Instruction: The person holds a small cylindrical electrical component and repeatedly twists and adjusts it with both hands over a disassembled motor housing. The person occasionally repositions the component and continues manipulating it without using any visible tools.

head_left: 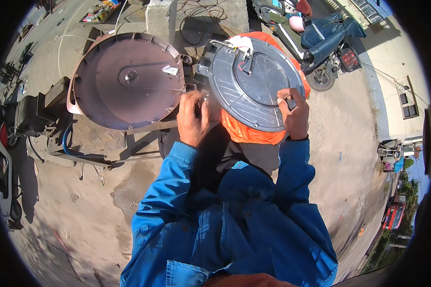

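Note:
A round, shallow brown plastic shell (151,107) lies to the left, its inside facing up, with a small white label near its right edge. To the right sits a round dark grey plastic disc (225,95) with raised rings and a few thin wires near its middle. Orange plastic sheeting (242,130) bulges out beneath the disc. My left hand (192,122) is closed between the two round parts; something small and shiny shows at its fingertips. Over the disc's right edge, my right hand (296,119) is closed in a pinch around a small dark thing, mostly hidden.
A worn metal stand (100,138) supports the brown shell. A concrete block (161,21) and coiled cable (203,10) lie beyond. A parked scooter (321,79) stands at the far right, and another white vehicle (5,177) at the left edge.

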`<state>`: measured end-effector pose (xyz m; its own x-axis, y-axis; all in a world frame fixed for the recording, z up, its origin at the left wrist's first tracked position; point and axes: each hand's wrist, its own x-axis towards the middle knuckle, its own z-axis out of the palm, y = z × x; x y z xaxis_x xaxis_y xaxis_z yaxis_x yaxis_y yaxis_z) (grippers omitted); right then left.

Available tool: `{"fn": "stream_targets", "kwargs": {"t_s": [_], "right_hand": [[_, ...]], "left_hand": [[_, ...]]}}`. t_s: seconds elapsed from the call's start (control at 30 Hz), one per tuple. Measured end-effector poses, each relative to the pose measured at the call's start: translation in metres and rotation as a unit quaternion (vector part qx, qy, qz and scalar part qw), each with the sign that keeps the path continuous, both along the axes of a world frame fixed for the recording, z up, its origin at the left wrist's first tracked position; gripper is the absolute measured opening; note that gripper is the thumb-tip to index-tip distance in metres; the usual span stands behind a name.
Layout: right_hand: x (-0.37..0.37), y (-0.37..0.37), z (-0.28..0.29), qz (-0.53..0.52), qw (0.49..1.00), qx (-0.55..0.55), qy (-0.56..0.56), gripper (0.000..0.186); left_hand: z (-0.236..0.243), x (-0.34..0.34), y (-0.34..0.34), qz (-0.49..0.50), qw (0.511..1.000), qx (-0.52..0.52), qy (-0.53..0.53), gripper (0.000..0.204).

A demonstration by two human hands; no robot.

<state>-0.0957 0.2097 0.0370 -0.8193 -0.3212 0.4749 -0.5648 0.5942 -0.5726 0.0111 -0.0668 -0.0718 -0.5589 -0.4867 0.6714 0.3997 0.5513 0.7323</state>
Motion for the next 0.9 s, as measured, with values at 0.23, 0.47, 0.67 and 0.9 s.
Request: {"fn": "stream_targets", "kwargs": {"t_s": [0.23, 0.47, 0.67, 0.9], "right_hand": [[0.001, 0.001, -0.004, 0.017, 1.0, -0.014, 0.022, 0.024], [-0.004, 0.005, -0.013, 0.018, 0.998, -0.057, -0.031, 0.035], [-0.008, 0.007, -0.014, -0.001, 0.999, -0.028, -0.041, 0.036], [-0.008, 0.009, -0.015, 0.008, 0.999, -0.026, -0.029, 0.035]], "left_hand": [[-0.001, 0.0, -0.001, -0.014, 1.0, 0.007, -0.006, 0.03], [-0.001, 0.0, -0.003, -0.001, 1.0, -0.016, 0.006, 0.025], [0.003, 0.001, 0.001, 0.0, 1.0, 0.006, -0.003, 0.025], [0.002, -0.002, 0.001, 0.018, 1.0, -0.022, 0.008, 0.026]]}}
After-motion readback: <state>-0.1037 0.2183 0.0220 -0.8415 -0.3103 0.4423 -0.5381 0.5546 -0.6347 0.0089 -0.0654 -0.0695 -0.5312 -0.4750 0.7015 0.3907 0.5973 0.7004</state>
